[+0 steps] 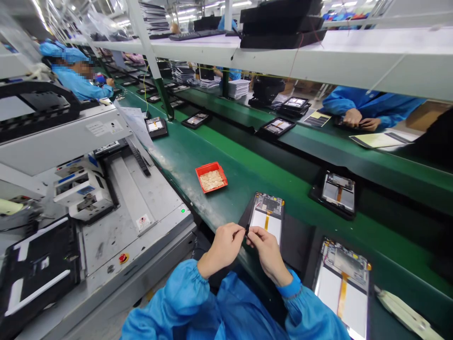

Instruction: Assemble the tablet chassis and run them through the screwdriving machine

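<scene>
My left hand (pixel 225 246) and my right hand (pixel 268 251) meet at the near edge of the green bench, fingertips pinched together. Between them is a small dark piece, too small and too covered to name. Just beyond the fingers lies an opened tablet (pixel 261 220), its circuit board, white battery area and orange ribbon cable exposed; my right hand covers part of its near side. To the right rests a second opened tablet (pixel 331 288) with a similar orange ribbon. A red tray (pixel 210 190) of small beige pieces (pixel 212 180) sits ahead of my hands.
A grey machine (pixel 155 215) with a red button stands on the left. More opened tablets in black trays (pixel 314 193) lie along the green conveyor (pixel 244 163). A pale-handled tool (pixel 406 311) is at right. Co-workers in blue sit left and across, below a white shelf (pixel 371 56).
</scene>
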`<act>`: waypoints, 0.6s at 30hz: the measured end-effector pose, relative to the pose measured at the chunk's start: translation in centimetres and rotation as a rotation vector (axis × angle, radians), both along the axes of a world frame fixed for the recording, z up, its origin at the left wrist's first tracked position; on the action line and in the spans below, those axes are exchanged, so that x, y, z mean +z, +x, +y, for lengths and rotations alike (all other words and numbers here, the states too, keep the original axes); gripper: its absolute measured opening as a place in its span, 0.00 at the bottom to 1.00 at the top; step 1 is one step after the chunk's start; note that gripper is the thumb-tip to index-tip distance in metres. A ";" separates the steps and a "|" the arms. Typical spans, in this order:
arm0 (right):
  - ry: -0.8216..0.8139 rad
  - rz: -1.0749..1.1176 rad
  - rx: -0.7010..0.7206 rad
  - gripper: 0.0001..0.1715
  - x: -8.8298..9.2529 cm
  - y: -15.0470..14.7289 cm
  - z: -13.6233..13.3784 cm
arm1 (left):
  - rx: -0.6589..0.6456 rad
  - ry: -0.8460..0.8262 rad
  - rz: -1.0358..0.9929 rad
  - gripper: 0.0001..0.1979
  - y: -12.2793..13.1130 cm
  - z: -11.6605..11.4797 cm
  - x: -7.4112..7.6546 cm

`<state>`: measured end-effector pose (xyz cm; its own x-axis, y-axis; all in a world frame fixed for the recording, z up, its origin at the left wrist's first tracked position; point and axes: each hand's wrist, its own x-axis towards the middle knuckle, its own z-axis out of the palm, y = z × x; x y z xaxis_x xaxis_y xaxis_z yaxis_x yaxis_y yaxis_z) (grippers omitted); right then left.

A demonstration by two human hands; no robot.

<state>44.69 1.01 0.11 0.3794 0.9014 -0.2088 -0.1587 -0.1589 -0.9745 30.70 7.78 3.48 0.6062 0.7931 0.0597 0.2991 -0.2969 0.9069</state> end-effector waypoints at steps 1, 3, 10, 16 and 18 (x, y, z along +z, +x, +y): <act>0.009 -0.042 0.008 0.19 0.1 0.0 0.0 | 0.003 0.009 0.007 0.16 0.0 0.1 0.0; 0.018 -0.095 0.030 0.16 0.3 0.0 -0.1 | 0.008 0.014 0.014 0.15 -0.1 0.4 0.0; -0.011 -0.165 0.094 0.16 0.6 0.2 0.0 | -0.046 -0.060 0.014 0.15 -0.4 1.4 0.0; -0.013 -0.148 0.109 0.17 0.5 -0.3 0.2 | -0.013 -0.062 0.062 0.13 -0.6 0.9 -0.3; -0.008 -0.103 0.113 0.18 0.7 0.2 0.1 | 0.022 -0.022 0.079 0.12 -0.5 1.8 -0.6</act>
